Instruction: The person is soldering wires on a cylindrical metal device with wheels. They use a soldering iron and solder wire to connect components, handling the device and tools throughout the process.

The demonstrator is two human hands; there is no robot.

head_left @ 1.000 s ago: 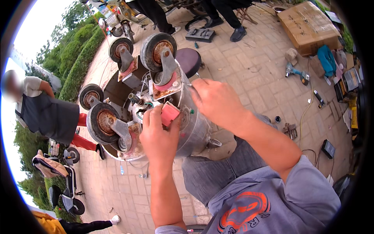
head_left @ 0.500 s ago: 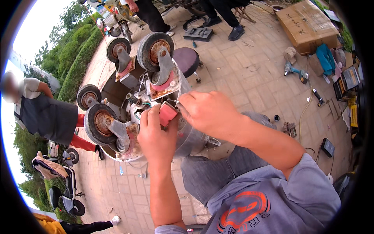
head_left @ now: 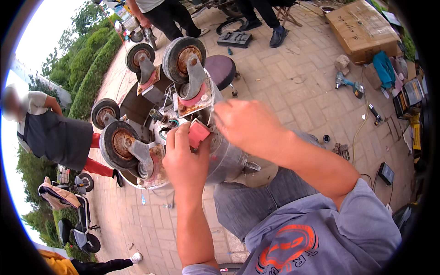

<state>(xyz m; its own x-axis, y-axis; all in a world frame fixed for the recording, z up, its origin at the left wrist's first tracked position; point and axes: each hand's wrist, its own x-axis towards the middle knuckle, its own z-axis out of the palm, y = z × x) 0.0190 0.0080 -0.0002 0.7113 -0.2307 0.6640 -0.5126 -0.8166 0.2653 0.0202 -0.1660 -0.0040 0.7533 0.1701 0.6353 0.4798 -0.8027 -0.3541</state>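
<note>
A small red box [head_left: 198,134] is gripped between the thumb and fingers of my left hand [head_left: 187,153]. Just right of it is my right hand [head_left: 245,128], its fingers bent together and smeared by motion; whatever they pinch is hidden. Both hands are over the near side of an upturned round metal machine [head_left: 220,158]. Wheels point upward from its base: a large caster [head_left: 184,60] beyond my hands, another caster [head_left: 120,145] to their left. Inside the open base, wires and a metal fitting [head_left: 158,115] show.
A purple round stool [head_left: 221,71] stands behind the machine. On the paving to the right lie a cordless drill [head_left: 350,85], a cardboard box [head_left: 362,30] and a black tool [head_left: 375,114]. A person in an apron [head_left: 57,137] stands at left; others stand at the back.
My right hand has pulled slightly up and away from the red box, and its fingers are now blurred. My left hand keeps its hold. A person at the back has shifted right.
</note>
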